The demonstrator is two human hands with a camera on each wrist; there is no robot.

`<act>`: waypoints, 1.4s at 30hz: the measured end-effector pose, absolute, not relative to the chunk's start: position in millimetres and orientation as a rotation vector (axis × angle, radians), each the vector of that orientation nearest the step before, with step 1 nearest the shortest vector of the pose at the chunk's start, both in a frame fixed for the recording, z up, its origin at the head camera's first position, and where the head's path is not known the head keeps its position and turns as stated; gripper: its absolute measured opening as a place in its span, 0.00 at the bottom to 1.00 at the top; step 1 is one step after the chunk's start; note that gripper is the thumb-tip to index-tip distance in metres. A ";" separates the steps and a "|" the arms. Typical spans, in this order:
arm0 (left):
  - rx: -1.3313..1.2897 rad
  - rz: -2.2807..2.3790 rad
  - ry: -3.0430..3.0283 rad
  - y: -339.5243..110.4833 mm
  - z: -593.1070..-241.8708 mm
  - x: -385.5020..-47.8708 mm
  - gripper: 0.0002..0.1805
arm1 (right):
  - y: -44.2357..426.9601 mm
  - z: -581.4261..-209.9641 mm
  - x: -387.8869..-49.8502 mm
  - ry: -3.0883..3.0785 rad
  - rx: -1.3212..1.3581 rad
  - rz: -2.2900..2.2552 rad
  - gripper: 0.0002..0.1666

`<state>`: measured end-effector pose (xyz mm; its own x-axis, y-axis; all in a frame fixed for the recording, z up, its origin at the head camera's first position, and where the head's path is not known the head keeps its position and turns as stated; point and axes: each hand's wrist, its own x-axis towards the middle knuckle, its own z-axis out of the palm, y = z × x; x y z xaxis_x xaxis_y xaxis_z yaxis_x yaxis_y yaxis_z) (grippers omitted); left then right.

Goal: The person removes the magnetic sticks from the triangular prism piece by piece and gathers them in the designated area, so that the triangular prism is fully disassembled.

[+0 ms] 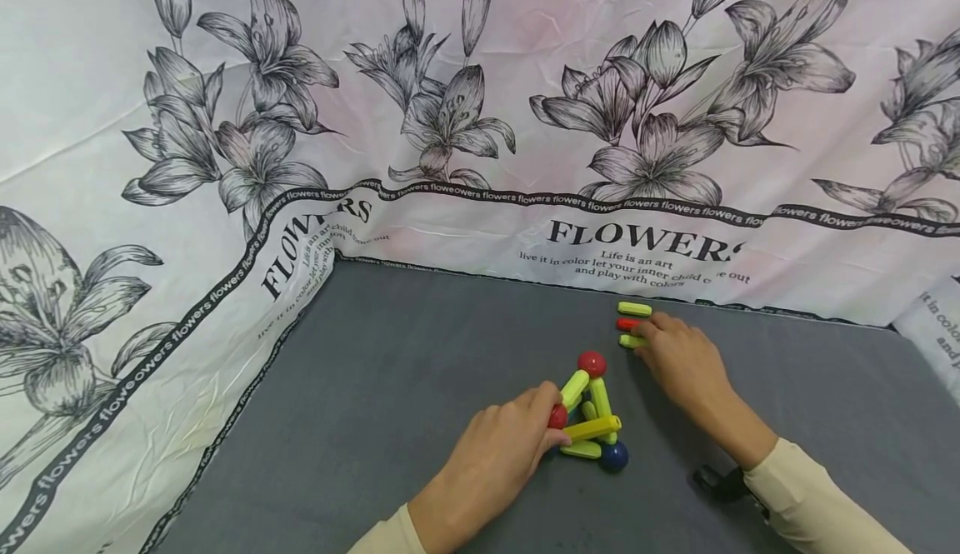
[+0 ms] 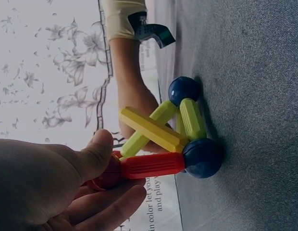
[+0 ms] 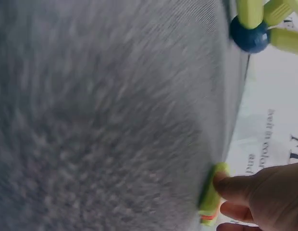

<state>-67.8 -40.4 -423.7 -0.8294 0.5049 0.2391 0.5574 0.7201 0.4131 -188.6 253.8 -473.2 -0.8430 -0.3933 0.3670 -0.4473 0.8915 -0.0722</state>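
A frame of magnetic sticks and balls stands on the grey table. My left hand (image 1: 498, 446) grips its near red ball (image 2: 106, 174) between thumb and fingers. From that ball a red stick (image 2: 153, 166) runs to a dark blue ball (image 2: 204, 158). A yellow stick (image 1: 592, 429) slants out from the blue ball. Another red ball (image 1: 592, 364) tops the far corner, joined by yellow-green sticks (image 1: 602, 399). Beyond the frame, my right hand (image 1: 686, 362) pinches a loose yellow-green stick (image 3: 211, 192); its far fingers are partly hidden.
Beside the pinched stick lie a loose red stick (image 1: 627, 324) and another yellow-green stick (image 1: 634, 309), near the table's back edge. A flower-printed cloth (image 1: 450, 229) rises behind and to the left of the grey tabletop (image 1: 360, 354). A dark strap device (image 1: 723, 483) sits at the right wrist.
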 end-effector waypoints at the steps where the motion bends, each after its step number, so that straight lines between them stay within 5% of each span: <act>1: -0.872 -0.730 -2.806 -40.1 -423.5 -68.1 0.18 | 253.2 -470.5 -186.4 -2.708 0.622 0.228 0.17; 18: -0.888 -0.813 -2.805 -45.3 -424.3 -64.3 0.15 | 226.6 -428.0 -88.6 -2.645 0.743 0.548 0.15; 33: -0.873 -0.789 -2.803 -44.1 -423.2 -64.0 0.16 | 201.5 -447.3 -59.3 -2.605 0.961 0.557 0.21; 42: -0.855 -0.816 -2.803 -42.9 -422.1 -64.6 0.16 | 181.5 -456.1 -49.1 -2.655 0.988 0.447 0.15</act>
